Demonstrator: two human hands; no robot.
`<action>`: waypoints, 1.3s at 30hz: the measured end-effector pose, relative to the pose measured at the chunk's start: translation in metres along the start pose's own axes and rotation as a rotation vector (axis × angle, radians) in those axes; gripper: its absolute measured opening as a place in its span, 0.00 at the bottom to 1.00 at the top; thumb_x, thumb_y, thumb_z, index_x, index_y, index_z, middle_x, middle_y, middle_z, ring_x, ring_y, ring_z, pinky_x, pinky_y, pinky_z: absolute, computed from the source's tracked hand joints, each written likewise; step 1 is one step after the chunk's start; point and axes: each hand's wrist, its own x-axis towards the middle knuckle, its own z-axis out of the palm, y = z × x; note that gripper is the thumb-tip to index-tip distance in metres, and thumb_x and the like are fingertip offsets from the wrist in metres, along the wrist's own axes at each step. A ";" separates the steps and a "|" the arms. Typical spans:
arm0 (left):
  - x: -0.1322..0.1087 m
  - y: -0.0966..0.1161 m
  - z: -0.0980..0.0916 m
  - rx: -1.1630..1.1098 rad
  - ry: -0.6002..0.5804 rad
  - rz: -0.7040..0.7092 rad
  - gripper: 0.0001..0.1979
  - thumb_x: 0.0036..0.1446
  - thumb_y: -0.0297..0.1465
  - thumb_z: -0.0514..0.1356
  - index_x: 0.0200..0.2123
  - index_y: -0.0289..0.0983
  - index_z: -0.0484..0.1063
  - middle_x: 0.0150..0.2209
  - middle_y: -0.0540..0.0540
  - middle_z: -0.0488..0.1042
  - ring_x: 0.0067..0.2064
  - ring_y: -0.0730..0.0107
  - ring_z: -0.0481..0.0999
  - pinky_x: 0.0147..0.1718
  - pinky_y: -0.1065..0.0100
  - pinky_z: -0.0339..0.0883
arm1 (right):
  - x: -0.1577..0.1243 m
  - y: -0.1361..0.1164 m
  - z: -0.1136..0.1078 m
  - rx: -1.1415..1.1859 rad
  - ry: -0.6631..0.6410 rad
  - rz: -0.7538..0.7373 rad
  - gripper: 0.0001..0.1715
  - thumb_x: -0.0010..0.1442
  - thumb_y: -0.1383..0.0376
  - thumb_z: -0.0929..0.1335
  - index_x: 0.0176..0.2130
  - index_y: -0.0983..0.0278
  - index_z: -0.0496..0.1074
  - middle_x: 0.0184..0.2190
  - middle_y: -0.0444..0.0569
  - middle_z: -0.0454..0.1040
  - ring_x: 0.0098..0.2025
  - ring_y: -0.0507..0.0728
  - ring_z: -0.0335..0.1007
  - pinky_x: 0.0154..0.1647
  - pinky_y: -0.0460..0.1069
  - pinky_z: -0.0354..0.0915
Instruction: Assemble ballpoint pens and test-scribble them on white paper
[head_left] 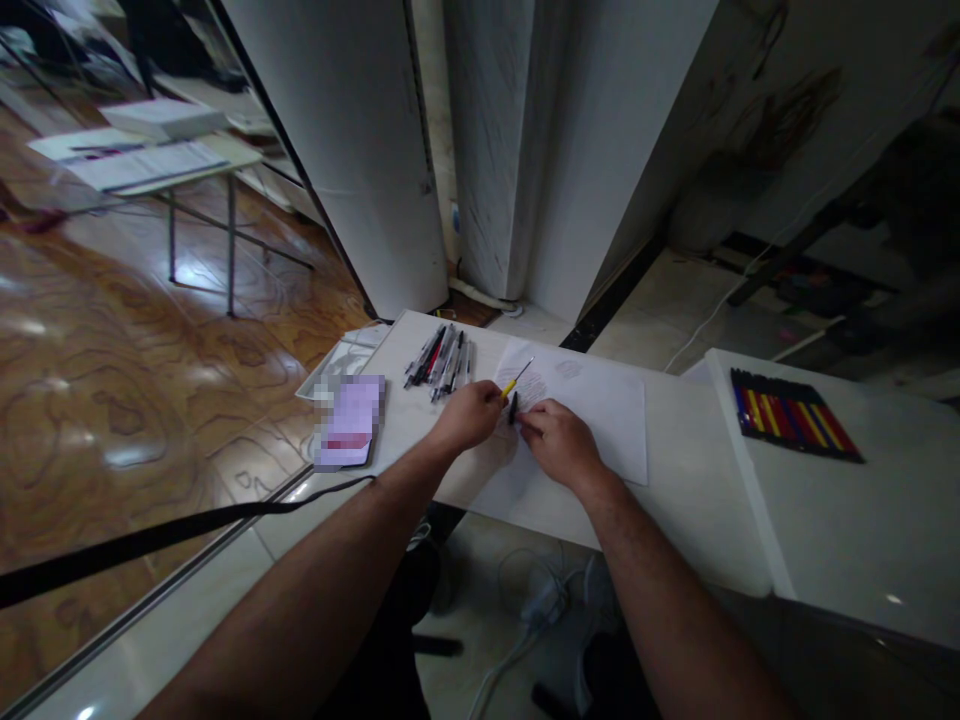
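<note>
My left hand is closed around a thin pen with a yellow grip, its tip pointing up and to the right. My right hand is closed in a pinch on a small black pen cap just beside the left hand. Both hands hover over a white sheet of paper with faint scribbles on it. A bundle of several pens lies on the white table just beyond the left hand.
A blurred pinkish phone lies at the table's left edge, next to a white tray. A dark case of coloured pens sits on the adjoining table at right. White pillars stand behind; cables lie on the floor below.
</note>
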 end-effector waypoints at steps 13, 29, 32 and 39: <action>0.001 -0.004 0.002 -0.074 -0.050 -0.003 0.11 0.54 0.31 0.54 0.30 0.35 0.76 0.27 0.46 0.77 0.28 0.69 0.72 0.27 0.70 0.60 | 0.000 0.002 -0.004 -0.078 0.071 0.101 0.15 0.65 0.64 0.63 0.43 0.58 0.78 0.39 0.50 0.75 0.42 0.56 0.71 0.43 0.48 0.63; -0.002 0.002 -0.002 -0.066 -0.065 -0.035 0.11 0.54 0.31 0.54 0.30 0.36 0.76 0.28 0.46 0.77 0.29 0.68 0.73 0.28 0.68 0.59 | -0.001 0.012 -0.005 -0.128 0.077 0.166 0.11 0.59 0.63 0.67 0.42 0.60 0.76 0.40 0.51 0.75 0.43 0.58 0.71 0.41 0.48 0.63; -0.001 0.001 -0.001 -0.069 -0.067 -0.034 0.11 0.55 0.31 0.54 0.30 0.36 0.76 0.28 0.45 0.78 0.30 0.68 0.73 0.28 0.68 0.59 | -0.001 0.012 -0.005 -0.135 0.081 0.190 0.13 0.59 0.63 0.68 0.44 0.60 0.75 0.41 0.51 0.75 0.43 0.58 0.71 0.42 0.49 0.63; 0.000 -0.001 0.000 -0.067 -0.089 -0.052 0.11 0.55 0.32 0.54 0.31 0.35 0.76 0.29 0.45 0.78 0.31 0.68 0.73 0.29 0.69 0.59 | -0.001 0.010 -0.004 -0.143 0.042 0.179 0.19 0.62 0.63 0.64 0.52 0.56 0.73 0.44 0.50 0.73 0.44 0.56 0.71 0.42 0.47 0.62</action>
